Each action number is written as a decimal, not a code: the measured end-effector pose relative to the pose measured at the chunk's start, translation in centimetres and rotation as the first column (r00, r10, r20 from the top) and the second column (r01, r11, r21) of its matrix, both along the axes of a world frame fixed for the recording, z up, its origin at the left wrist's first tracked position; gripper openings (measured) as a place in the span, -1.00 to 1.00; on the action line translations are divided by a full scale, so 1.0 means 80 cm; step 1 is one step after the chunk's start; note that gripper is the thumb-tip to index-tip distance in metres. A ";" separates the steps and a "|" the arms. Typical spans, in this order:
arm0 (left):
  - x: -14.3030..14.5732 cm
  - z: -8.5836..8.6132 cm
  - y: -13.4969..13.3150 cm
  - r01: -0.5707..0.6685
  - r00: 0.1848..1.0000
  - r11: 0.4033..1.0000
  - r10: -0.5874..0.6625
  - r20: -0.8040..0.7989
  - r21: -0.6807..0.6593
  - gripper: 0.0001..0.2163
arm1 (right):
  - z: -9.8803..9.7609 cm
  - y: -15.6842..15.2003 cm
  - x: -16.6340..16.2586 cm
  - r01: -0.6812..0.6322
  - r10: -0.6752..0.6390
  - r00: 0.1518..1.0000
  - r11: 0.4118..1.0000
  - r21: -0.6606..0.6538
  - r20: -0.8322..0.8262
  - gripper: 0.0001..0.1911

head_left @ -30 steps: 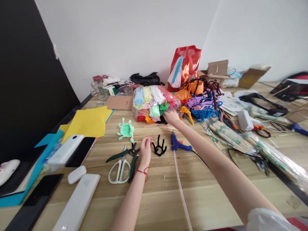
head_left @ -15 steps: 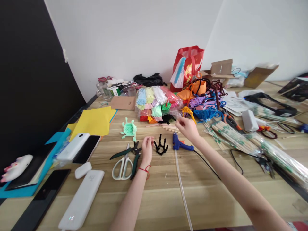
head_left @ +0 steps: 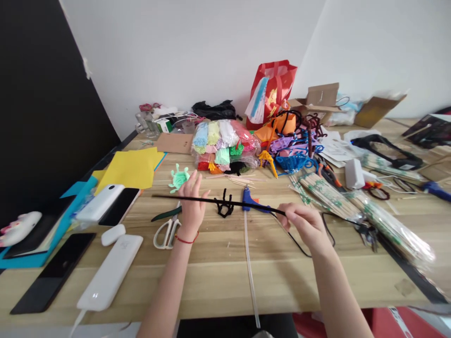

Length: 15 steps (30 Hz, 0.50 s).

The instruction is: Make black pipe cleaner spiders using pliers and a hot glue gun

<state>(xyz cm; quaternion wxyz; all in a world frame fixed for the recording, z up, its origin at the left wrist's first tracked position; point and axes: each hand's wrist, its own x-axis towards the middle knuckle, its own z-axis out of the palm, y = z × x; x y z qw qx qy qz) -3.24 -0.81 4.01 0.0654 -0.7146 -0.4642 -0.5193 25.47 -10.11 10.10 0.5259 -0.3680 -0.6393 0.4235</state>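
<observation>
My right hand (head_left: pixel 306 226) is closed in a pinch on one end of a long black pipe cleaner (head_left: pixel 225 202) held level above the wooden table (head_left: pixel 218 277). My left hand (head_left: pixel 191 206) has its fingers spread, and the stem runs across them. Just behind the stem, between my hands, lies a small black pipe-cleaner figure (head_left: pixel 224 208). A blue glue gun (head_left: pixel 251 200) with a clear glue stick (head_left: pixel 249 263) lies beside it. White-handled scissors (head_left: pixel 166 232) and dark pliers (head_left: pixel 166 214) lie under my left wrist.
A bag of coloured pipe cleaners (head_left: pixel 225 146) and a green pipe-cleaner figure (head_left: pixel 178 178) lie further back. Yellow paper (head_left: pixel 128 169), phones (head_left: pixel 120 206) and a white power bank (head_left: pixel 111 272) lie left. Bamboo skewer bundles (head_left: pixel 355 206), a blue woven basket (head_left: pixel 292 163) and a red bag (head_left: pixel 270 91) are right.
My right hand drew a long black pipe cleaner out from the bag and pulled back toward me. My left hand opened and came up against the stem.
</observation>
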 end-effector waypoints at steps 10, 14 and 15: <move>-0.009 0.051 -0.035 0.825 0.107 0.562 -0.246 0.963 0.052 -0.42 | -0.035 0.053 -0.010 0.128 -0.158 0.973 0.976 -0.175 -0.166 -0.69; -0.027 0.059 -0.028 0.906 0.029 0.422 -0.076 0.997 0.005 -0.33 | -0.054 0.074 -0.010 0.134 -0.165 0.977 0.968 -0.210 -0.138 -0.68; -0.030 0.057 -0.024 0.915 0.053 0.402 -0.051 0.997 -0.029 -0.35 | -0.055 0.076 -0.011 0.137 -0.170 0.976 0.966 -0.221 -0.137 -0.67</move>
